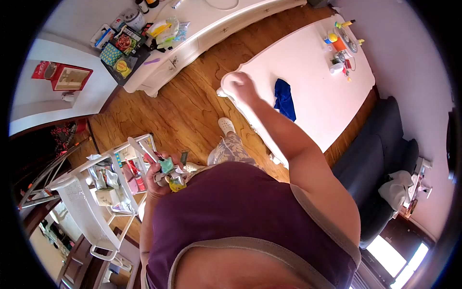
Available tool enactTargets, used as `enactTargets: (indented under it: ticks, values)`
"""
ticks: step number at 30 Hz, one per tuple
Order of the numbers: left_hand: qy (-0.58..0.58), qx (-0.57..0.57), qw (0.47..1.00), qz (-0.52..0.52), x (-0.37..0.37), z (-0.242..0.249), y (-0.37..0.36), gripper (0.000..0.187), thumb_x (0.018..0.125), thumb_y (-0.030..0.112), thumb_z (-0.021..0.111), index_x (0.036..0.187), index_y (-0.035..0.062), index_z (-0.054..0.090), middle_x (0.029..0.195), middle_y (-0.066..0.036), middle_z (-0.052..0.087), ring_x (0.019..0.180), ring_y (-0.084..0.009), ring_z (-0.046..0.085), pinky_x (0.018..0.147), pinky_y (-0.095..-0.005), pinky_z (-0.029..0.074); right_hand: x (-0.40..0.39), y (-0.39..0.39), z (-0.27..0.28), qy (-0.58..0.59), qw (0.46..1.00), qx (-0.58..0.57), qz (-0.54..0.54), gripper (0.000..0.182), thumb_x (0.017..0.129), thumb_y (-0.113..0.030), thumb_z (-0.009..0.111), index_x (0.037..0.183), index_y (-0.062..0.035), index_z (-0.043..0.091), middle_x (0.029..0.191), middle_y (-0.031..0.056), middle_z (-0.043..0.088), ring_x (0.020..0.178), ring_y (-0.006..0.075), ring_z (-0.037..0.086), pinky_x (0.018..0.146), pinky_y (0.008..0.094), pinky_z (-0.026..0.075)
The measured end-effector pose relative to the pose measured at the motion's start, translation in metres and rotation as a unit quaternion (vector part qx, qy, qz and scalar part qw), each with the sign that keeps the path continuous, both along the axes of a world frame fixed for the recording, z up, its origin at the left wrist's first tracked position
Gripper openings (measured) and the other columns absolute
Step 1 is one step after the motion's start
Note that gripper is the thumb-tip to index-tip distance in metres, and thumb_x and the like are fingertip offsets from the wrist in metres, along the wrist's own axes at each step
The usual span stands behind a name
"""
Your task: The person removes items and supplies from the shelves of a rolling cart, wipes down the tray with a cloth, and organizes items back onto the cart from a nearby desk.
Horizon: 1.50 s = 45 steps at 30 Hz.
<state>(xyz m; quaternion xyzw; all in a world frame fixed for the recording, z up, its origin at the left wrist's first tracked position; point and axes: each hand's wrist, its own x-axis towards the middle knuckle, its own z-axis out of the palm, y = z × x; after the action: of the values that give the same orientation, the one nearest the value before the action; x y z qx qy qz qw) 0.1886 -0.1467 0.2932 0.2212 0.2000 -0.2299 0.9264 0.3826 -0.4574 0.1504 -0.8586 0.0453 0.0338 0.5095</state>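
Note:
My left hand (161, 180) is closed round a bunch of small items near my waist, among them a pale green piece (166, 165), a yellow piece (177, 185) and long white sticks. My right hand (240, 87) is stretched out at the near left corner of the white table (308, 62); it is blurred and pale, and its fingers cannot be told apart. A dark blue cloth (284, 98) lies on the table, right of that hand.
A white wheeled cart (82, 202) with packets stands at the left. Bottles and a yellow-topped container (332, 37) sit at the table's far end. A dark sofa (375, 164) is at the right. A white cabinet (183, 53) bearing packages stands at the upper left.

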Motion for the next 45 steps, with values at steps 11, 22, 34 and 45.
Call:
enactTargets:
  ticks: [11,22,34,45]
  values:
    - [0.044,0.042,0.998,0.017,0.042,-0.023,-0.044,0.031,0.075,0.025,0.062,0.100,0.0088,0.054,0.092,-0.016,0.057,0.085,-0.0331,0.058,0.071,-0.0442,0.051,-0.041,-0.214,-0.169,0.324,0.885,-0.240,-0.231,0.092,0.070,-0.034,0.067,0.143,-0.0252,0.013,0.136,0.0254,0.026,0.118,0.0457,0.040,0.096,0.0494,0.037]
    - [0.122,0.013,0.980,0.159,0.018,-0.020,-0.037,0.032,0.076,0.013,0.060,0.106,0.0050,0.050,0.106,-0.018,0.056,0.102,-0.0337,0.057,0.092,-0.0446,0.044,0.027,-0.140,-0.280,0.361,0.927,0.056,-0.089,0.050,0.071,-0.010,0.061,0.118,-0.0232,0.047,0.068,0.0010,0.045,0.055,0.0143,0.043,0.064,0.0478,0.045]
    - [0.022,-0.038,0.887,0.461,-0.107,0.029,0.045,0.031,0.076,0.016,0.060,0.104,0.0069,0.051,0.100,-0.016,0.059,0.095,-0.0297,0.059,0.082,-0.0442,0.050,0.024,0.242,0.110,0.400,0.741,0.330,0.426,0.033,0.072,-0.003,0.055,0.105,-0.0025,0.058,0.097,0.0051,0.062,0.090,0.0167,0.059,0.084,0.0318,0.047]
    - [-0.010,0.018,0.725,0.688,-0.312,0.061,0.150,0.032,0.077,0.019,0.058,0.107,0.0116,0.050,0.102,-0.015,0.060,0.093,-0.0282,0.059,0.077,-0.0461,0.051,-0.148,0.580,0.307,0.078,0.759,0.232,0.604,0.030,0.075,-0.011,0.061,0.104,-0.0016,0.060,0.092,0.0064,0.061,0.080,0.0136,0.056,0.071,0.0271,0.045]
